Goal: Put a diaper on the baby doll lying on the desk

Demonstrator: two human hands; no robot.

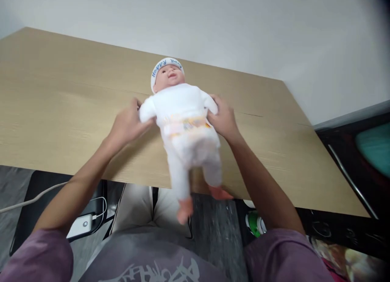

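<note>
A baby doll (pixel 181 101) in white clothes is held face up over the table, its feet hanging past the front edge. It wears a white cap (pixel 166 63) with blue lettering, and a diaper (pixel 191 137) with a coloured waistband wraps its hips. My left hand (pixel 129 121) is closed around the doll's arm on the left. On the other side, my right hand (pixel 224 115) grips the doll's other arm near its body. The doll's legs and orange-red feet look blurred.
The wooden table (pixel 76 99) runs up to a pale wall (pixel 213 30). At the right stands a black object with a teal panel (pixel 374 148). Below, a black seat (pixel 30 209) bears a white device (pixel 81 225) with a cable. A green-and-white container (pixel 254 224) sits under the table edge.
</note>
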